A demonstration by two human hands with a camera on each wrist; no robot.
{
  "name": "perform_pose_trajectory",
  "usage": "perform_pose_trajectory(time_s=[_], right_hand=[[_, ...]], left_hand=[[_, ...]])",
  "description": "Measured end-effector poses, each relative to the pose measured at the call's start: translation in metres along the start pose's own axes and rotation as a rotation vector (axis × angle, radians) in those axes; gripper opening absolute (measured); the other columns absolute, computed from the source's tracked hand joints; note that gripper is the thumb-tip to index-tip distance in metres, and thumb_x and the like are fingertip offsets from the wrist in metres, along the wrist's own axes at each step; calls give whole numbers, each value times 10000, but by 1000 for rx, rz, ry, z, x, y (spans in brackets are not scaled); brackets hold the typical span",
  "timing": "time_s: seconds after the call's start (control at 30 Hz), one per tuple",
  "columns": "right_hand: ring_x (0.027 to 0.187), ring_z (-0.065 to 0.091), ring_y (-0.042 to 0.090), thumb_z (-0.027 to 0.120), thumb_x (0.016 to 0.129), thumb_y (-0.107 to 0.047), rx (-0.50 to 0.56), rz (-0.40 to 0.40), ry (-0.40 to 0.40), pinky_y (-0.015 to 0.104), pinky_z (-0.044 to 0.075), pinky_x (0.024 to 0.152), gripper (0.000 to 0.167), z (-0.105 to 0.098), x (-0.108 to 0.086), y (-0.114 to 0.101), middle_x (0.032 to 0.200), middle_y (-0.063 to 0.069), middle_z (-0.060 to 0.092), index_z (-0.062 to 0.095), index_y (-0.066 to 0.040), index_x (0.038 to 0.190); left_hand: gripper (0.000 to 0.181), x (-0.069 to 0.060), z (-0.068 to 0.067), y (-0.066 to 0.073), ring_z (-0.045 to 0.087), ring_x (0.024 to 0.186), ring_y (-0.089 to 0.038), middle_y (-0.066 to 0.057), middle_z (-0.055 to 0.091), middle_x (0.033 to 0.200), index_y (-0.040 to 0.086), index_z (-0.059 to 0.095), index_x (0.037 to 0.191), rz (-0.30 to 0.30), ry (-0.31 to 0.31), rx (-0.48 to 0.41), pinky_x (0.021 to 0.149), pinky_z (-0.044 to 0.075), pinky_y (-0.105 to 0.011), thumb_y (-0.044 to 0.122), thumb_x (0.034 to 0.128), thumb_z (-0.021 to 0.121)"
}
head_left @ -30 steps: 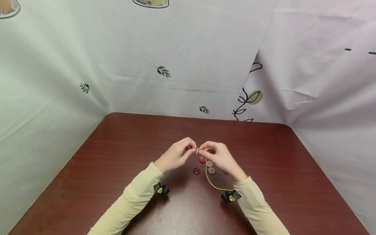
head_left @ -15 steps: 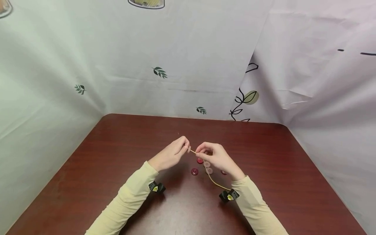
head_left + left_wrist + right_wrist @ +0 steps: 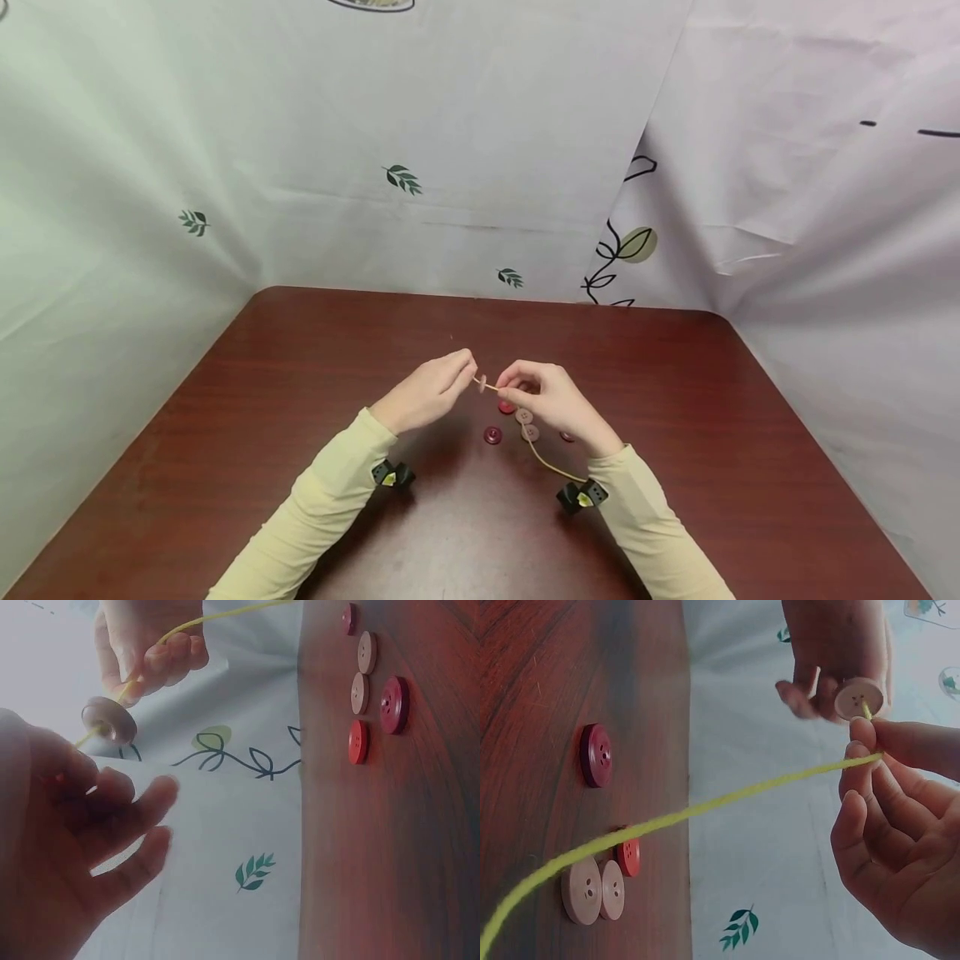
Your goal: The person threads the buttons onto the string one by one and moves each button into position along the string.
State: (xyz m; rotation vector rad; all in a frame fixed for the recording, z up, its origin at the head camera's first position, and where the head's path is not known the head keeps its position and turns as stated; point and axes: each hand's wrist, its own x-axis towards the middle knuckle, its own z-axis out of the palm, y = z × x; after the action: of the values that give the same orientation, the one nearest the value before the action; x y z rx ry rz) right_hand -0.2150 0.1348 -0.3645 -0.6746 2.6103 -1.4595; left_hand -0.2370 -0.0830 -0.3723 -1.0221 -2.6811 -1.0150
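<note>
A beige-pink button (image 3: 109,721) hangs in the air on a yellow string (image 3: 660,821), which passes through one of its holes. On one side of the button, my left hand (image 3: 427,392) pinches the short end of the string. To the right, my right hand (image 3: 551,396) pinches the same string between thumb and index finger, close to the button. From there the string trails down past the right wrist. Below the hands lie a dark red button (image 3: 492,435), a bright red button (image 3: 358,742) and two beige-pink buttons (image 3: 583,891), which touch each other.
Another dark red button (image 3: 349,619) lies farther right, partly covered by the right wrist in the head view. The brown wooden table (image 3: 337,333) ends at a white printed cloth (image 3: 450,242) behind and at both sides.
My left hand has moved left, away from the right hand, and the string between them has come into view. The button has left the left fingertips and now sits on the string between the hands.
</note>
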Motion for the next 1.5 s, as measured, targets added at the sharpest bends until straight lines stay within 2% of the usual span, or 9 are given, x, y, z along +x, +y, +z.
perform_pose_trajectory(time_s=[0.07,0.17,0.3,0.5,0.63,0.83,1.17,1.37,1.5], right_hand=[[638,584,316,674,895,-98,16,12,-5,217,443,541,102,0,0,0,816,210,666,672,-23,965],[620,577,258,672,901,-118,12,24,-7,224,438,534,82,-1,-1,0,781,122,660,674,-53,950],[611,565,154,668,905,-127,-10,18,-12,221,430,531,36,-2,-2,-1,753,39,652,677,-97,925],[552,547,117,652,915,-112,-4,32,-41,264,461,511,30,-4,-1,-2,735,41,648,672,-91,920],[574,567,70,650,912,-108,-85,-14,-45,225,471,547,43,-6,0,2,746,82,688,676,-73,910],[611,573,55,657,903,-115,-169,-50,-61,198,443,575,52,-8,1,9,788,129,723,684,-71,902],[648,601,101,675,891,-121,-213,0,-99,223,456,605,60,-14,-2,8,798,120,712,680,-70,922],[666,558,80,672,888,-106,-255,-5,-98,229,434,613,51,-14,0,8,818,116,706,682,-72,925],[664,563,55,676,882,-118,-282,-25,-98,218,436,632,41,-13,0,10,789,50,706,681,-89,910]], left_hand=[[228,-1,-2,0,473,652,-37,96,481,706,174,512,806,17,34,54,643,413,-214,222,1021,451],[286,-3,-5,-1,351,547,-27,97,349,600,173,484,705,64,100,104,555,315,-187,220,981,541],[313,-4,-9,-4,326,521,-1,128,358,549,192,538,637,122,152,123,533,272,-169,240,928,641],[184,-4,-15,-9,428,535,-29,104,561,607,202,652,715,106,138,94,536,357,-176,260,879,710],[91,-5,-19,-12,472,557,-36,103,638,692,191,681,793,88,135,63,556,413,-192,227,849,745],[92,-6,-24,-14,499,600,-22,80,662,732,179,676,833,87,139,31,583,440,-200,166,824,767],[92,-7,-32,-11,530,625,-50,18,697,760,174,672,845,53,160,-11,613,449,-216,153,828,760],[83,-7,-32,-9,517,620,-62,5,693,761,180,665,860,43,151,-29,605,439,-213,185,846,746],[65,-6,-27,-5,538,621,-65,16,688,756,154,640,884,56,150,-94,604,453,-223,161,883,705]])
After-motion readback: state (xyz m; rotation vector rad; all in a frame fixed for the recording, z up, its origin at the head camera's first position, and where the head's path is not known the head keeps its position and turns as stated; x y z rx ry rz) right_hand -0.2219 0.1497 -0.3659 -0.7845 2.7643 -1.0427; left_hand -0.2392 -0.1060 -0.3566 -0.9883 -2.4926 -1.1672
